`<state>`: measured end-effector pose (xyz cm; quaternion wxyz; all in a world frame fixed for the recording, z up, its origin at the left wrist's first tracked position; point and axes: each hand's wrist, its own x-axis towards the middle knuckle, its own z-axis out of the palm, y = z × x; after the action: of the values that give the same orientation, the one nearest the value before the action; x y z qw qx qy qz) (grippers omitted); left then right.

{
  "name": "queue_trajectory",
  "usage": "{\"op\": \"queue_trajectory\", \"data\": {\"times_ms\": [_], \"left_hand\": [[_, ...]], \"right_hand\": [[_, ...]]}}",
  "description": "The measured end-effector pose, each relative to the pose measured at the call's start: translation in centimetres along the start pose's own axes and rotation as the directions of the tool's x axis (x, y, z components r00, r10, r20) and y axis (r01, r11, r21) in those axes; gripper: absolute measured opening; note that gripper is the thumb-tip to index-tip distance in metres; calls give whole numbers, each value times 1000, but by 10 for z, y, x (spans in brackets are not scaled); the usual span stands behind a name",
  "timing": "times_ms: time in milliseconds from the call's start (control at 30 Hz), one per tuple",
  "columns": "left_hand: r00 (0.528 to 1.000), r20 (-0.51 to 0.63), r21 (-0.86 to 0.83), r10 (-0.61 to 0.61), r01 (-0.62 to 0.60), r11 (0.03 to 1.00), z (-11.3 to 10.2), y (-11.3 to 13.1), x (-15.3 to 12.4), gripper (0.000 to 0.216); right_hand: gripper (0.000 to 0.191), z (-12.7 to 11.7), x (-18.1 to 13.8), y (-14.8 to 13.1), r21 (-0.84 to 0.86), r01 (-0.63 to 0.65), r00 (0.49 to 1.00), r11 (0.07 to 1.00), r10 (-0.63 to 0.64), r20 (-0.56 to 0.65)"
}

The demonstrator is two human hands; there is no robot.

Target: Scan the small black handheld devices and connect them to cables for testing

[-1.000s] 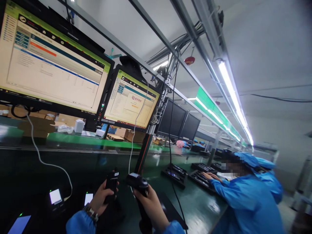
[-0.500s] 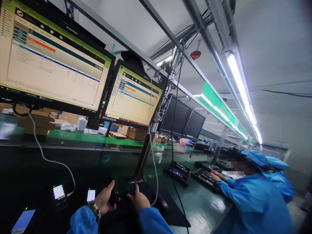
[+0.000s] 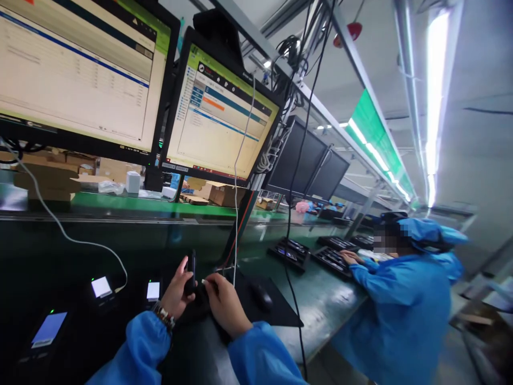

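My left hand (image 3: 175, 297) is closed round a dark handheld device that looks like a phone (image 3: 193, 270), held upright with its edge towards me. Close to its right side, my right hand (image 3: 227, 309) pinches a small white cable plug (image 3: 204, 282), a short gap away from the device. A white cable (image 3: 236, 224) hangs down past the right monitor and runs behind my right hand. To the left lie three similar devices with lit screens: one (image 3: 153, 290) by my left wrist, one (image 3: 101, 287) with a white cable plugged in, and one (image 3: 48, 330) nearer me.
Two lit monitors (image 3: 220, 115) hang above the bench. A black mouse (image 3: 261, 297) rests on a dark mat (image 3: 280, 313) at right. Black trays (image 3: 290, 253) of devices stand farther along, where a co-worker in blue (image 3: 401, 305) sits. A black cable (image 3: 294, 214) dangles in front.
My hands have risen in view, and the white plug now shows in my right fingers beside the device. The view has tilted down and the monitors sit higher.
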<state>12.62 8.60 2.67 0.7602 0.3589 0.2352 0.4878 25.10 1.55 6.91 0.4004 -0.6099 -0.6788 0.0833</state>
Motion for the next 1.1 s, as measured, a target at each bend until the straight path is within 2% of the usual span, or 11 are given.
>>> {"op": "queue_trajectory", "data": {"times_ms": [100, 233, 333, 433, 500, 633, 733, 867, 967, 1100], "left_hand": [[998, 1, 33, 66, -66, 997, -2, -4, 1, 68], [992, -59, 116, 108, -100, 988, -2, -8, 2, 65], [995, -83, 70, 48, -43, 997, -2, -10, 2, 61], [998, -32, -118, -53, 49, 992, -1, -10, 2, 64], [996, 27, -181, -83, 87, 980, 1, -9, 0, 72], [987, 132, -115, -93, 108, 987, 5, -8, -5, 85], [989, 121, -61, -81, 89, 994, 7, -10, -7, 85], [997, 72, -36, -32, 35, 999, 11, -17, -7, 78], [996, 80, -101, -27, 35, 994, 15, -18, -7, 71], [998, 44, -68, -33, 36, 997, 16, -16, -6, 57]], "right_hand": [[17, -3, -1, -5, -24, 47, 999, 999, -46, 10], [18, -1, -4, -8, -62, 108, 994, 992, -106, 24], [19, 3, -8, -8, -68, 134, 991, 989, -131, 40], [19, 7, -9, -8, -72, 132, 991, 989, -130, 23], [17, 7, -8, -9, -66, 94, 995, 993, -95, -8], [17, 5, -4, -11, -24, 39, 998, 999, -40, -51], [19, 4, -2, -12, 1, 53, 996, 999, -52, -72], [30, 7, 0, -9, 152, 10, 1000, 988, -13, 16], [37, 9, 2, -7, 168, -2, 1000, 986, 1, 7], [19, 6, 5, -9, 111, 33, 999, 993, -33, 0]]}}
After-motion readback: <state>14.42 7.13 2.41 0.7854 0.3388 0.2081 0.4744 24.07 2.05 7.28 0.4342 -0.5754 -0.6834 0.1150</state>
